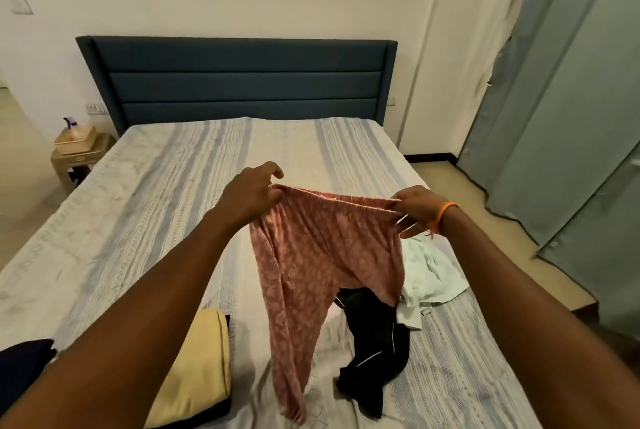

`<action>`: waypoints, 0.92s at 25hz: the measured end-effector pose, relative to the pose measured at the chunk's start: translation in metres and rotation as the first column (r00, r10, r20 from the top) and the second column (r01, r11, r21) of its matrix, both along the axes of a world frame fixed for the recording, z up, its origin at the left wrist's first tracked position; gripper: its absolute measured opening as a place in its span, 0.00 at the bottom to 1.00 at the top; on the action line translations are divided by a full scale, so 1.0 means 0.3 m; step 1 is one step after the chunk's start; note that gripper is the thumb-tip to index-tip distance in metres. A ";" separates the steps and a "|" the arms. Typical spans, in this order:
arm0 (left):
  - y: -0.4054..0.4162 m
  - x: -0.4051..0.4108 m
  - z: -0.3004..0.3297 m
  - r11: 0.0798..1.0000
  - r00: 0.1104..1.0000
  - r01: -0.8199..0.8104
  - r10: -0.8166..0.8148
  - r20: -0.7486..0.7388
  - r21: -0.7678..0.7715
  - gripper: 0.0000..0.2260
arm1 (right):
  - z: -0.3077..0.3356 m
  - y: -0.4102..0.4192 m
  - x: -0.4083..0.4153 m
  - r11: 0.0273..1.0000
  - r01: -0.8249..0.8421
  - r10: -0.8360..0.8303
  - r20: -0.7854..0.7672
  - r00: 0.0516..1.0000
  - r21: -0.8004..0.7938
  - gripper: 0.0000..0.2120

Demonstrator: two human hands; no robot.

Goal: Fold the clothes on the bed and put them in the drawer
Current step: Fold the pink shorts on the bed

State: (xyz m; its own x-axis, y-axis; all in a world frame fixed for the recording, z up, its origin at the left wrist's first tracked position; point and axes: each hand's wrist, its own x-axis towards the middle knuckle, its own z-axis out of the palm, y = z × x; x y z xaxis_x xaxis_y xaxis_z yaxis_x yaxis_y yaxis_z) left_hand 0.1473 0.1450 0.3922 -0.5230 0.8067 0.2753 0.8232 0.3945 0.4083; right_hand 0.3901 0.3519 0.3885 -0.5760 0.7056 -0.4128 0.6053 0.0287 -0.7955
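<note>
Two hands hold one pair of pink patterned trousers [311, 255] up by the waistband, above the middle of the bed [166, 172]. The left hand [251, 195] pinches the waistband's left end, thumb and fingers curled onto the cloth, its forefinger raised a little. The right hand [417, 209] pinches the right end, its lower fingers spread loosely beneath the band; an orange band [446, 212] circles that wrist. The waistband stretches almost level between the two grips, and the trouser legs hang down together, their cuffs reaching the sheet near the foot edge of the bed.

Behind the hanging legs lies a crumpled black garment with thin white piping [375, 356], touching the trousers' right leg. A pale green garment [433, 276] lies rumpled just beside it, toward the bed's right edge. A folded yellow garment [197, 373] sits near the foot edge at the left, on something dark. A dark blue garment [20, 369] shows at the bed's left edge.

The dark blue headboard [239, 82] stands against the wall. A small bedside table [74, 160] carries a box beside the bed's far left corner. Grey curtains [568, 117] hang at the right.
</note>
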 end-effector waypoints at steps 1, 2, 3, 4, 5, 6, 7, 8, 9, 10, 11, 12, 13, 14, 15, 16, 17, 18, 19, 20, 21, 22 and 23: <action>-0.009 -0.019 0.009 1.000 1.000 -0.009 0.009 0.000 0.015 0.12 | 0.036 0.005 -0.006 0.999 -0.050 0.049 -0.071 0.996 -0.021 0.03; -0.017 -0.038 0.023 0.999 1.000 -0.022 0.022 0.005 0.040 0.12 | 0.067 0.017 -0.017 0.995 -0.093 0.088 -0.123 0.988 -0.031 0.03; -0.026 -0.056 0.037 0.996 0.999 -0.043 0.041 0.027 0.075 0.12 | 0.101 0.023 -0.025 0.990 -0.141 0.140 -0.114 0.984 -0.007 0.05; -0.033 -0.070 0.054 0.992 0.996 -0.066 0.060 0.060 0.105 0.12 | 0.125 0.034 -0.036 0.976 -0.207 0.211 -0.050 0.976 0.071 0.04; -0.041 -0.081 0.072 0.988 0.993 -0.082 0.070 0.098 0.128 0.11 | 0.155 0.040 -0.046 0.940 -0.295 0.290 0.054 0.956 0.172 0.03; -0.047 -0.091 0.085 0.985 0.988 -0.089 0.068 0.142 0.149 0.10 | 0.182 0.052 -0.054 0.887 -0.384 0.357 0.145 0.923 0.258 0.03; -0.053 -0.099 0.098 0.981 0.980 -0.092 0.058 0.189 0.174 0.10 | 0.202 0.063 -0.060 0.842 -0.446 0.414 0.167 0.895 0.303 0.03; -0.061 -0.103 0.110 0.974 0.968 -0.099 0.047 0.245 0.205 0.11 | 0.214 0.076 -0.067 0.832 -0.474 0.465 0.103 0.879 0.289 0.04; -0.071 -0.105 0.121 0.964 0.946 -0.115 0.033 0.323 0.240 0.12 | 0.218 0.081 -0.067 0.854 -0.474 0.489 -0.022 0.872 0.214 0.04; -0.082 -0.105 0.133 0.952 0.907 -0.140 0.013 0.422 0.273 0.13 | 0.214 0.083 -0.063 0.885 -0.454 0.466 -0.172 0.868 0.103 0.05; -0.092 -0.103 0.143 0.941 0.848 -0.171 -0.012 0.530 0.294 0.14 | 0.207 0.082 -0.056 0.909 -0.418 0.397 -0.290 0.870 -0.009 0.06; -0.102 -0.101 0.150 0.933 0.778 -0.195 -0.041 0.627 0.302 0.16 | 0.189 0.077 -0.051 0.921 -0.375 0.312 -0.374 0.873 -0.107 0.07; -0.112 -0.097 0.157 0.932 0.709 -0.211 -0.062 0.703 0.295 0.17 | 0.171 0.061 -0.050 0.927 -0.324 0.224 -0.416 0.881 -0.189 0.10; -0.116 -0.092 0.161 0.935 0.644 -0.220 -0.074 0.761 0.277 0.17 | 0.152 0.045 -0.054 0.928 -0.270 0.143 -0.424 0.894 -0.258 0.14; -0.120 -0.087 0.164 0.941 0.585 -0.229 -0.072 0.808 0.250 0.17 | 0.135 0.025 -0.061 0.930 -0.210 0.070 -0.417 0.906 -0.302 0.18; -0.119 -0.087 0.161 0.944 0.525 -0.246 -0.059 0.849 0.218 0.16 | 0.116 0.013 -0.069 0.932 -0.168 0.016 -0.427 0.904 -0.322 0.23; -0.116 -0.087 0.157 0.947 0.462 -0.265 -0.040 0.886 0.181 0.16 | 0.102 -0.005 -0.074 0.931 -0.156 -0.010 -0.452 0.892 -0.329 0.28; -0.112 -0.090 0.153 0.949 0.395 -0.284 -0.016 0.919 0.138 0.16 | 0.089 -0.013 -0.076 0.929 -0.190 0.010 -0.489 0.872 -0.319 0.30; -0.112 -0.093 0.150 0.952 0.332 -0.293 0.013 0.943 0.090 0.16 | 0.084 -0.019 -0.073 0.923 -0.252 0.068 -0.521 0.851 -0.290 0.30; -0.113 -0.097 0.147 0.956 0.285 -0.290 0.040 0.958 0.046 0.17 | 0.077 -0.018 -0.069 0.915 -0.318 0.141 -0.539 0.830 -0.250 0.28; -0.117 -0.098 0.146 0.961 0.262 -0.278 0.068 0.963 0.008 0.18 | 0.070 -0.012 -0.067 0.914 -0.348 0.193 -0.532 0.825 -0.208 0.28; -0.118 -0.102 0.142 0.964 0.257 -0.267 0.089 0.962 -0.018 0.17 | 0.056 0.002 -0.071 0.927 -0.337 0.215 -0.505 0.836 -0.163 0.30; -0.122 -0.100 0.143 0.966 0.268 -0.256 0.106 0.958 -0.035 0.17 | 0.047 0.008 -0.077 0.948 -0.294 0.201 -0.480 0.854 -0.126 0.30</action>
State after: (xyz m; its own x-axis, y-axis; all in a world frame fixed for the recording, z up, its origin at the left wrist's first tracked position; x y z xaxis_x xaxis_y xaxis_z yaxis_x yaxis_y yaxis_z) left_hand 0.1172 0.1084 0.4351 -0.6023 0.6590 -0.4506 -0.2600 0.3717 0.8912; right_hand 0.3671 0.3544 0.4026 -0.8764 0.4505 -0.1704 0.1663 -0.0490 -0.9849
